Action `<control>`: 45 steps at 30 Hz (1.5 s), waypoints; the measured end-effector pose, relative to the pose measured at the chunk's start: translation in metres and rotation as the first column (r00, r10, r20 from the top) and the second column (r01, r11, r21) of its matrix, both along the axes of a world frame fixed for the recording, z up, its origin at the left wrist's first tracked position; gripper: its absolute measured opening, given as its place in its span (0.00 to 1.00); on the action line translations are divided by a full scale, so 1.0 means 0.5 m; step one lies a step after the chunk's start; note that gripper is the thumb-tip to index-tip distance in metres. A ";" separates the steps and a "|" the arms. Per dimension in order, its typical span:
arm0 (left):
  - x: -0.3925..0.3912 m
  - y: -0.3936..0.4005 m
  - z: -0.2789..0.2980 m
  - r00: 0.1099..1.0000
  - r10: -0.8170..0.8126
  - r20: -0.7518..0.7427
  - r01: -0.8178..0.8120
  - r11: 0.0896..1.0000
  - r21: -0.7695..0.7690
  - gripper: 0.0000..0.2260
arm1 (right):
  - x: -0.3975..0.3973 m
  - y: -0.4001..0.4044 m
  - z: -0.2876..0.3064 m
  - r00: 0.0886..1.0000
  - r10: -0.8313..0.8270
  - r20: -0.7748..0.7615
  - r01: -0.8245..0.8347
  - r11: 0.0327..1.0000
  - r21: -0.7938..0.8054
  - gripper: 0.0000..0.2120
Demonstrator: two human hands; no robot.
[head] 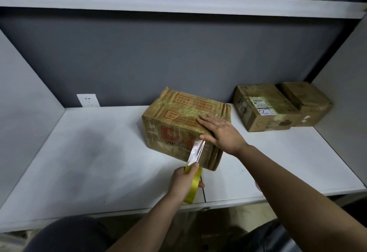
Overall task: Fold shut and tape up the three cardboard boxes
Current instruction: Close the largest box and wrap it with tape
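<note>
Front box folded shut, tape mid-pull: left hand grips roll, right hand flat on lid. Other 2 boxes look closed; taping unclear tbh.

box print | partly hidden by tape strip, unreadable

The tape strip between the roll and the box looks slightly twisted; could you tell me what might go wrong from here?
1. The stretched tape strip is curled along its length, so it may crease or stick to itself.
2. The right hand pins only the near corner of the box, so pulling the tape roll in the left hand could slide it.
</note>
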State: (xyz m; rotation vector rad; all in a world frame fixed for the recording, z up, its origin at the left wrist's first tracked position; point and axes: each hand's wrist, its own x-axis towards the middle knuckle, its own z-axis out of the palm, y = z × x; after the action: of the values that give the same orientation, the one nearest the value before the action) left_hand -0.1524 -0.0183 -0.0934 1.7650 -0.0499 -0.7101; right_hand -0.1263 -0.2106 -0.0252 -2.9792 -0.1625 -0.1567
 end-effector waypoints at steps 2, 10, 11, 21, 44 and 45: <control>-0.002 -0.004 -0.012 1.000 0.010 -0.011 -0.010 0.999 -0.048 0.14 | -0.001 -0.001 -0.002 1.000 -0.003 0.003 0.003 1.000 0.003 0.30; 0.012 -0.020 -0.031 0.992 -0.044 -0.119 0.025 0.988 -0.154 0.11 | 0.001 0.004 -0.014 0.999 -0.037 0.040 0.037 0.999 -0.019 0.32; 0.016 -0.022 -0.031 0.991 -0.032 -0.127 0.011 0.987 -0.162 0.10 | 0.003 0.005 -0.016 0.998 -0.038 0.044 0.039 0.999 -0.023 0.31; 0.038 -0.029 -0.024 0.986 -0.062 -0.157 0.055 0.997 -0.050 0.21 | 0.005 -0.002 -0.016 0.999 -0.034 -0.010 0.032 0.993 -0.114 0.35; -0.063 -0.247 0.088 0.100 -0.744 0.661 0.018 0.665 0.746 0.14 | -0.283 -0.197 -0.129 0.738 -0.636 -0.226 0.648 0.761 -0.024 0.14; -0.067 -0.262 0.076 0.090 -0.767 0.635 0.019 0.638 0.769 0.14 | -0.289 -0.199 -0.144 0.744 -0.620 -0.249 0.625 0.777 -0.071 0.13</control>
State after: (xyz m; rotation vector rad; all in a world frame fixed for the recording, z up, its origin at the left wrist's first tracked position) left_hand -0.1858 -0.1491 -0.0554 2.6230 -1.5018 0.2370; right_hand -0.2708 -0.3102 -0.0972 -2.8657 0.8766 0.1644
